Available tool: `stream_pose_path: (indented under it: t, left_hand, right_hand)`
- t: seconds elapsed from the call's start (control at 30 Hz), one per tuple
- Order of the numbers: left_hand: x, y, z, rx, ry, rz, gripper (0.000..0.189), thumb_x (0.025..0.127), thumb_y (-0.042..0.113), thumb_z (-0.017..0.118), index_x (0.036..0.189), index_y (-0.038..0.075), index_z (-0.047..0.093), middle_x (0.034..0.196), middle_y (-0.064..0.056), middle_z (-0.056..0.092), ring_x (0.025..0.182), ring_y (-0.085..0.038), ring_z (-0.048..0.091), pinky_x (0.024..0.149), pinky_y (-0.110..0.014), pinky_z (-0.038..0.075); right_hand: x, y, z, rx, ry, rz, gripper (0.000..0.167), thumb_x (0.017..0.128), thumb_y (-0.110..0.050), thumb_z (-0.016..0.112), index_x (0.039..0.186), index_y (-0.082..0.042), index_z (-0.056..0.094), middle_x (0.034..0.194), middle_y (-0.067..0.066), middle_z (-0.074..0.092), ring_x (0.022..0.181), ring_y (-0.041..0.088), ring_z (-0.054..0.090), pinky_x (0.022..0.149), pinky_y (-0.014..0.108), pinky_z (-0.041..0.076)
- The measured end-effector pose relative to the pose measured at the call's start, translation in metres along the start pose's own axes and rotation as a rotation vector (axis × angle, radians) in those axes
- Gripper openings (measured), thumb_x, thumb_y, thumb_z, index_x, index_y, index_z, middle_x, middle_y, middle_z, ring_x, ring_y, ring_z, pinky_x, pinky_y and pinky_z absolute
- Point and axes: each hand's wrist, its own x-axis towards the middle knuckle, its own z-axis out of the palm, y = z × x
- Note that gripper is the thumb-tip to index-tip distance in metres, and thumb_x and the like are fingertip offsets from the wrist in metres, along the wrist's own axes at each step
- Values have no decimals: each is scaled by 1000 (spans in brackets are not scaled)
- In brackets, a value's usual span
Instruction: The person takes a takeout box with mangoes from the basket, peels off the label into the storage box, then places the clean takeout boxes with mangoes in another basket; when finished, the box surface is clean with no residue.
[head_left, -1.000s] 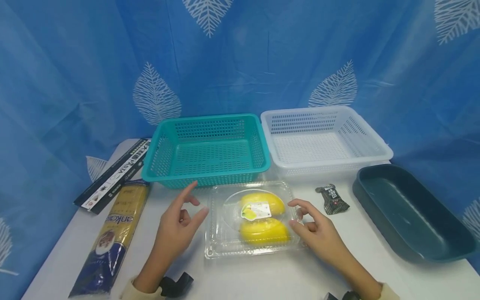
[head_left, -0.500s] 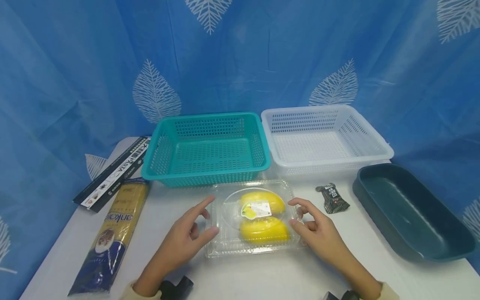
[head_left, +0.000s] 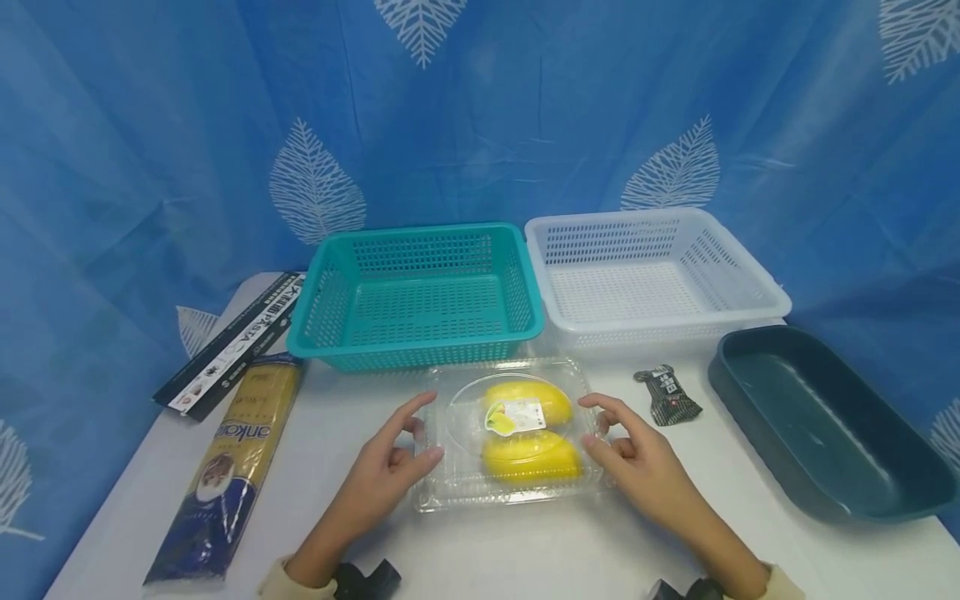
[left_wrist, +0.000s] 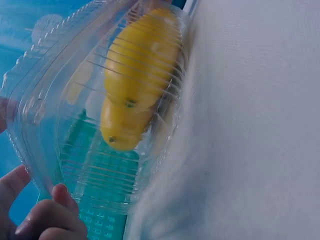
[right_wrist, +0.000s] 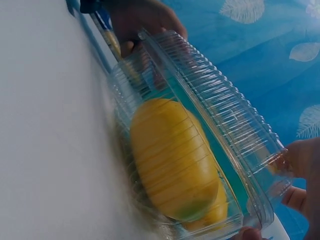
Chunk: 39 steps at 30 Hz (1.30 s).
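Left hand gripped clear box at left edge, right hand at right. Yellow fruits sat inside.

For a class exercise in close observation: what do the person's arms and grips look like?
The left grip and right grip are bare, with no gloves showing. The left sleeve and right sleeve are plain cream. The left wrist device and right wrist device are black and stubby, partly out of frame. No cables show.
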Motion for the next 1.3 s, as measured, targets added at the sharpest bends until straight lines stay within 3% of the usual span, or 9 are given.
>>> stream_pose_path:
  t: [0.23,0.33,0.5,0.6,0.8,0.9,1.1,1.3]
  left_hand:
    - [0,-1,2,5,21,-13,66,95,27,75,153,34,44,119,-13,53,46,-7,36,44,-22,32]
    - [0,0,3,-2,22,-21,66,95,27,75,153,35,44,119,-12,52,46,-7,36,44,-21,33]
    - [1,0,2,-11,20,-33,66,95,26,76,153,35,45,119,-12,52,47,-7,37,45,-21,33]
    - [1,1,3,-11,20,-36,66,95,25,75,153,35,45,119,-12,52,47,-7,37,45,-21,33]
    - [2,1,4,-7,26,-22,66,96,24,74,154,32,44,121,-15,52,48,-6,37,46,-20,33]
    - [2,0,4,-13,27,-15,66,96,22,73,155,30,44,121,-15,51,48,-6,37,46,-20,33]
    - [2,-3,4,-22,15,16,66,97,22,73,155,30,44,120,-14,51,48,-5,36,46,-20,34]
    - [2,-2,3,-20,10,22,65,97,23,73,155,29,44,119,-13,52,47,-6,37,45,-20,35]
  right_hand:
    - [2,2,-2,-18,-15,-41,49,100,-20,69,145,-26,52,108,6,52,49,4,33,41,26,35]
    - [1,3,-6,-24,-34,-45,57,100,-21,68,153,-28,45,110,7,53,55,6,44,46,26,42]
    - [2,-1,-20,-192,-34,-97,62,104,-24,62,159,-30,35,112,1,56,77,10,60,59,27,50]
    - [5,-7,-32,-309,9,-139,53,103,-27,64,153,-28,47,109,-4,57,81,8,60,63,27,51]
    - [23,-31,-40,-370,102,-291,32,94,-20,76,126,-21,70,96,-10,61,76,9,55,63,25,53]
    - [33,-48,-32,-385,54,-355,29,93,-21,78,120,-20,71,95,-10,62,74,11,53,61,25,52]
    - [46,-60,-12,-401,-119,-358,33,89,-28,81,119,-22,70,107,-5,64,73,15,54,61,25,47]
    - [52,-55,-5,-408,-157,-355,39,87,-28,83,121,-17,69,111,-5,62,74,11,54,61,24,48]
